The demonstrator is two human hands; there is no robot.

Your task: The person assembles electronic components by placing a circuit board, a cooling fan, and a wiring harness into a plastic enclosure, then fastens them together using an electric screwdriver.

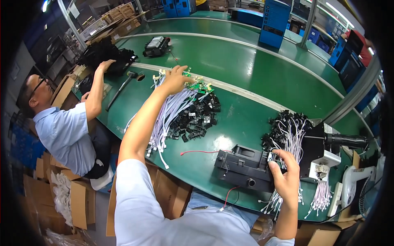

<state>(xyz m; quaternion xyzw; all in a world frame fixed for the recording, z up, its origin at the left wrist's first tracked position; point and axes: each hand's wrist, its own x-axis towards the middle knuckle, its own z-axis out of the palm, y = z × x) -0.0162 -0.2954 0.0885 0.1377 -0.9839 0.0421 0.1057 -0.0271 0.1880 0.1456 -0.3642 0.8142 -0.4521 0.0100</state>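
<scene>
My left hand reaches over a bundle of white cables and touches the small green circuit boards at their far ends. Its fingers are apart, with nothing visibly gripped. Below the boards lies a heap of small black plastic parts. At the right, my right hand has thumb and forefinger closed on the right end of a black plastic housing. A small pale part shows by those fingertips. From the housing, a red wire runs left across the green table.
Another pile of black parts with white cables sits beside a metal fixture. A hammer and a second black device lie farther off. A co-worker sits at left, one hand by black parts. Blue boxes stand behind.
</scene>
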